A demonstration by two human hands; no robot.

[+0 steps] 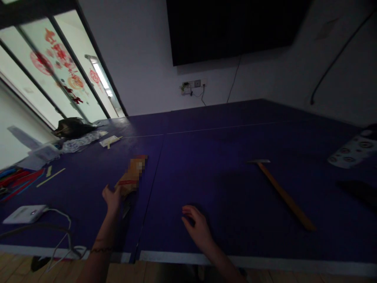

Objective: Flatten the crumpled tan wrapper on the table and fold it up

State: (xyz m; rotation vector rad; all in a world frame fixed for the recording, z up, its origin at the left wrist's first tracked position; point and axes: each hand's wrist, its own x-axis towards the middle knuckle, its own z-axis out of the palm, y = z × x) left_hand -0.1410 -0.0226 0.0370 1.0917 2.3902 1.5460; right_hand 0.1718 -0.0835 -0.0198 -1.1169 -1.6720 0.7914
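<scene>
Toward the left of the table, my left hand point(112, 197) reaches to the lower end of a brown packet with red markings point(129, 179). Its thumb and a finger are spread apart, and the hand appears to touch the packet's near left edge. Part of the packet is blurred into blocks. Close below it lie some small grey pieces point(126, 209), too dim to make out. Near the front middle, my right hand point(198, 228) hovers above or rests on the table, fingers loosely curved, thumb apart, holding nothing. A hammer with a wooden handle point(284, 192) lies farther right.
The purple table point(188, 165) has a seam running front to back. On the left are a white box with a cable point(26, 214), red and blue tools point(20, 181), clear plastic point(82, 142) and a black bag point(73, 127). A patterned cylinder point(352, 151) lies right.
</scene>
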